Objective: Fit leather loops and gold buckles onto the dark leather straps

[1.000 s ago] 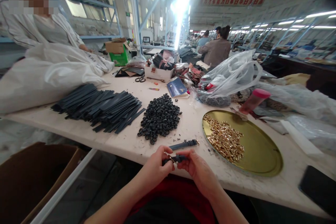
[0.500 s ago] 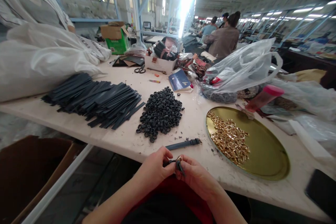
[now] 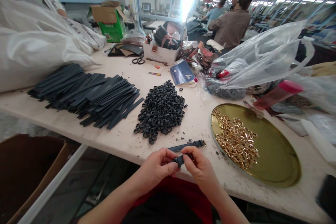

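Observation:
Between my two hands, at the table's front edge, is a dark leather strap [image 3: 179, 161] with a loop around it. My left hand [image 3: 160, 164] pinches the strap from the left. On the other side, my right hand [image 3: 195, 164] closes on its buckle end; a bit of gold buckle [image 3: 193, 158] shows by the fingers. Just beyond my hands lies another strap [image 3: 187, 145] with a buckle at its right end. A heap of small black loops [image 3: 162, 112] is farther back. Gold buckles [image 3: 236, 140] are piled on a round gold tray [image 3: 278, 154] to the right.
Many dark strips [image 3: 89, 94] lie at left beside a large white sack [image 3: 39, 45]. Scissors [image 3: 138, 59], a blue booklet [image 3: 183, 73], a white box [image 3: 160, 54] and a plastic bag [image 3: 252, 63] stand farther back. A pink-capped container [image 3: 278, 94] lies behind the tray. People are in the background.
My hands have raised the strap slightly and turned it flatter; the loop now shows on top. My right thumb has shifted over the buckle end. The head view has tilted down a little.

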`<action>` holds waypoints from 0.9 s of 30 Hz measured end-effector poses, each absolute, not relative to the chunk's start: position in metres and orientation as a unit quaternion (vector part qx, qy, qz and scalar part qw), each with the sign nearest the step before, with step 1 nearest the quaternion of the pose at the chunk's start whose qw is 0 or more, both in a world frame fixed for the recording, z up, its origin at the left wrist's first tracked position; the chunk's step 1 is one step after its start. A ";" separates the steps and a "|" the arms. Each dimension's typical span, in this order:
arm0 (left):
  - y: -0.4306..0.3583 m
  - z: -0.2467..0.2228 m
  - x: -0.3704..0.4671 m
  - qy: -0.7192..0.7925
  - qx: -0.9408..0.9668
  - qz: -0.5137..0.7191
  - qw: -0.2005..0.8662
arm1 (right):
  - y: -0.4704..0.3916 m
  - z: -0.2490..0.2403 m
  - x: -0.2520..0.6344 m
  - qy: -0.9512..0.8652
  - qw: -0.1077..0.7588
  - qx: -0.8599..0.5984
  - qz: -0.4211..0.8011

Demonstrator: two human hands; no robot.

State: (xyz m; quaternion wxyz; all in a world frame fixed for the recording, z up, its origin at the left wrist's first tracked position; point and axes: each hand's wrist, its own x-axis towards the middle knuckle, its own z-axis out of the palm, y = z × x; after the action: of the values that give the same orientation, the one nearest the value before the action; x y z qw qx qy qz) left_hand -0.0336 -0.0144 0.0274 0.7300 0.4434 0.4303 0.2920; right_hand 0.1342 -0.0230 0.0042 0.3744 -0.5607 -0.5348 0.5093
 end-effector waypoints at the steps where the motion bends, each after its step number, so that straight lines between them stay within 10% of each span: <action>1: -0.014 0.027 -0.034 0.428 0.442 0.289 0.734 | -0.022 0.005 0.135 -0.526 0.357 -0.548 0.543; 8: -0.010 0.026 -0.032 0.416 0.439 0.280 0.745 | -0.018 0.011 0.138 -0.398 0.327 -0.478 0.711; 27: -0.024 0.041 -0.032 0.474 0.659 0.049 0.581 | -0.050 0.010 0.152 -0.684 0.276 -0.507 0.447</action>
State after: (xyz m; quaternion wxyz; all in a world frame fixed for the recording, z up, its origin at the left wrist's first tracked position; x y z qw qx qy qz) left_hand -0.0323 -0.0239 0.0414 0.5812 0.6594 0.4742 0.0492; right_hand 0.1525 -0.0497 0.0105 0.2759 -0.5068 -0.6836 0.4469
